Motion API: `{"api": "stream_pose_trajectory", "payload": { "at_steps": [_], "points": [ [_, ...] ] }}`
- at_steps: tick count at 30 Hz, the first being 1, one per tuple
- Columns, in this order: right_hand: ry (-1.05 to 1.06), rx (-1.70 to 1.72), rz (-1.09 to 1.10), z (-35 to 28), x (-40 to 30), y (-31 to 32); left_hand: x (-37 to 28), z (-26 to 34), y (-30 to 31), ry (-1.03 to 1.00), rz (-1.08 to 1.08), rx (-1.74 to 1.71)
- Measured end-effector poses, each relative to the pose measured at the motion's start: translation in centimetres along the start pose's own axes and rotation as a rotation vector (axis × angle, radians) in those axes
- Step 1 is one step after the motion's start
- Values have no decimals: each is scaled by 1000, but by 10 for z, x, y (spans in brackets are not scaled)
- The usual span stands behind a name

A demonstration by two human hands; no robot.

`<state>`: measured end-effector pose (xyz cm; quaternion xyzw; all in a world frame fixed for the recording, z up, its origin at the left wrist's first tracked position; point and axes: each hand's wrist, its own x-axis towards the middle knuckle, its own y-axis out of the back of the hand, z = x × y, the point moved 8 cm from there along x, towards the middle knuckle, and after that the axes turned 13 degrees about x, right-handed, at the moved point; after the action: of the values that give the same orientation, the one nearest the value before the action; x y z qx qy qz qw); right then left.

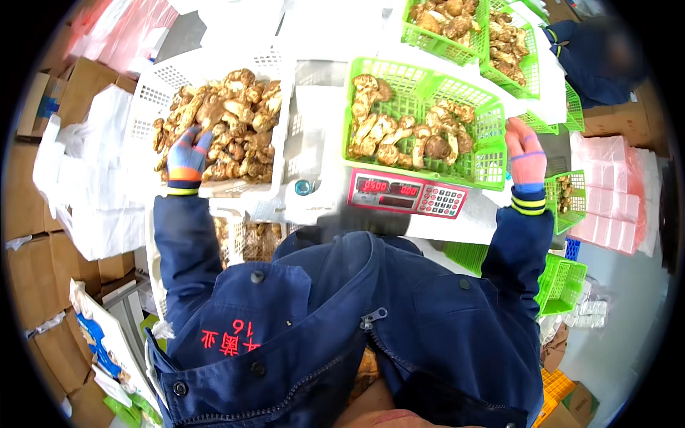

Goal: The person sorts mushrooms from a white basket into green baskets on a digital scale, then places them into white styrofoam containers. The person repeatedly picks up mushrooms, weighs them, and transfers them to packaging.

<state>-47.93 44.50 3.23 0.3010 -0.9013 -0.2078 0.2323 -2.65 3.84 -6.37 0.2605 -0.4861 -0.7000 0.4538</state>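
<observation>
My left hand, in a striped knit glove, reaches into a white plastic crate. Its thumb and finger are apart, their tips at the matsutake-like mushrooms heaped there. Ahead of me a green plastic basket sits by the keypad panel of a red digital scale. Several mushrooms lie in its left and middle parts, with bare lattice at the right. My right hand, also gloved, is at the basket's right rim with fingers bent; whether it grips the rim is unclear.
More green baskets of mushrooms stand at the far right, near another person in a dark jacket. A blue-green roll lies between crate and scale. Cardboard boxes line the left; white foam boxes are stacked at right.
</observation>
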Motion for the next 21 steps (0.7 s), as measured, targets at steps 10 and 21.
{"api": "stream_pose_trajectory", "payload": {
  "at_steps": [10, 21],
  "points": [
    [-401, -137, -457, 187, -62, 8, -44, 113, -9, -255, 15, -337],
    [-685, 593, -317, 144, -73, -14, -80, 211, -149, -21, -787, -775]
  ]
}}
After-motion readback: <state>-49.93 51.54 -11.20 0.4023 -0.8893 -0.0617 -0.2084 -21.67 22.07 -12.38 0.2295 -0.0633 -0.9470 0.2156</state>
